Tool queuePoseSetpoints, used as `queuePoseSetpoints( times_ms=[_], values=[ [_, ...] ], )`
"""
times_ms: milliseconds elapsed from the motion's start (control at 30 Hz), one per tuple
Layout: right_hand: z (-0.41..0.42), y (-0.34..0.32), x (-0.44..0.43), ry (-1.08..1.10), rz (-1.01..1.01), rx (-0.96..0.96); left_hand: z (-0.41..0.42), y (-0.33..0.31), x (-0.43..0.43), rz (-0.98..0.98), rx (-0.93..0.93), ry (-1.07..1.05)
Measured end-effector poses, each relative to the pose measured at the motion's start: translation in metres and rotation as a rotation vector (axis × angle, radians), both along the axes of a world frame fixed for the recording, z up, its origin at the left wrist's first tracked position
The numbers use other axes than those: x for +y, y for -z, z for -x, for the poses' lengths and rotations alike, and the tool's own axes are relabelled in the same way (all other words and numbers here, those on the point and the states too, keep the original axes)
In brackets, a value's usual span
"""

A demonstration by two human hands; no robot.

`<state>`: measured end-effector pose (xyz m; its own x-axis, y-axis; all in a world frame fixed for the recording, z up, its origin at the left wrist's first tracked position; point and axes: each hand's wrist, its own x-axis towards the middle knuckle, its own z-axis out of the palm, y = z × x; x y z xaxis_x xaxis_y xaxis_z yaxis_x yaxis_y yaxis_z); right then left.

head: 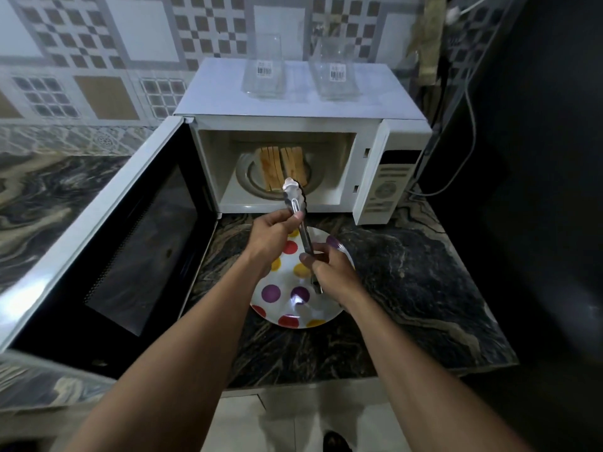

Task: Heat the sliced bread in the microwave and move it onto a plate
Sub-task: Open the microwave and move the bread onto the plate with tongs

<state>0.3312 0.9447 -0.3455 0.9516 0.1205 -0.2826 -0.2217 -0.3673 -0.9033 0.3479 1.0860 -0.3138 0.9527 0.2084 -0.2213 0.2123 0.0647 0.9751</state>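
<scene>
The sandwich-style stack of sliced bread (283, 168) sits on the glass turntable inside the white microwave (293, 102), whose dark-windowed door (130, 239) is swung open toward 9 o'clock. Both hands grip a pair of metal tongs (301, 230): the left hand (270, 236) pinches the middle and the right hand (329, 269) curls round the rear end. The tips point to 12 o'clock, at the bread's near edge. The white polka-dot plate (277, 295) waits bare on the dark marbled surface (408, 272) beneath the hands. Heating looks finished; lifting the bread out and plating it remain.
</scene>
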Motion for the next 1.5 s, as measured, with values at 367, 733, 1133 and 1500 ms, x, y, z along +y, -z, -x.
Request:
queuePoseSetpoints(
  times_ms=[367, 733, 1133, 1500],
  values=[
    [-0.006, -0.002, 0.008, 0.016, 0.094, -0.147, -0.009, -0.010, 0.006, 0.068, -0.027, 0.029],
    [-0.013, 0.000, 0.011, 0.173, 0.262, -0.303, 0.058, 0.106, 0.050, -0.943, -0.030, -0.061],
    [-0.072, -0.013, 0.040, 0.242, 0.492, -0.248, 0.061, 0.139, 0.043, -1.212, 0.055, -0.028],
    [-0.125, -0.012, 0.057, 0.166, 0.591, -0.189, 0.057, 0.141, 0.044, -1.211, 0.076, -0.087]
  ],
)
